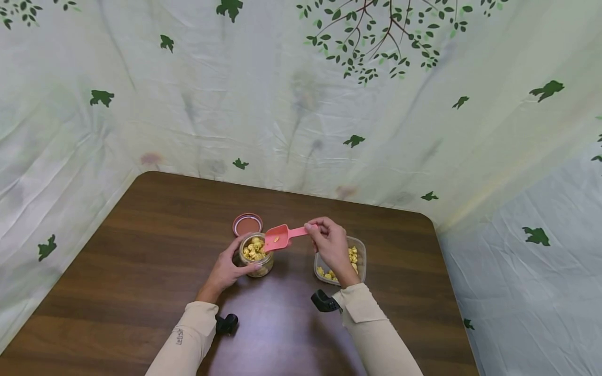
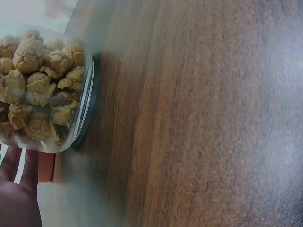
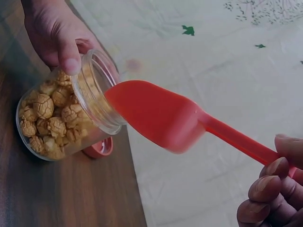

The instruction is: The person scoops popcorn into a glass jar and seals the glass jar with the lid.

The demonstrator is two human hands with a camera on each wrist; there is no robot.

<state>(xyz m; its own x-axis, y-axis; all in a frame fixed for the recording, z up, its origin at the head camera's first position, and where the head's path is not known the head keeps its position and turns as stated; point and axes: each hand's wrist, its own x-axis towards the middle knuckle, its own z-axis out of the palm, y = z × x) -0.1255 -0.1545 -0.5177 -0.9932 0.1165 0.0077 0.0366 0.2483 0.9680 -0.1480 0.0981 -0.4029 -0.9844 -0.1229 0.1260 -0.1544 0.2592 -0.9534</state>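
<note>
My left hand (image 1: 230,266) grips a clear glass jar (image 3: 57,118) near its rim, thumb on the near side. Caramel popcorn (image 2: 38,90) fills much of the jar. By the end of its handle, my right hand (image 1: 329,243) pinches a red plastic scoop (image 3: 151,113). The scoop's front lip is right at the jar's mouth, and a small piece of popcorn lies in its bowl in the head view. Under my right wrist stands a clear plastic tub (image 1: 363,256) with more popcorn in it, partly hidden by the hand.
A red jar lid (image 1: 247,224) lies on the brown wooden table (image 1: 155,250) just behind the jar. Pale curtains (image 1: 263,104) printed with leaves surround the table at the back and sides. A small black camera is strapped at each wrist.
</note>
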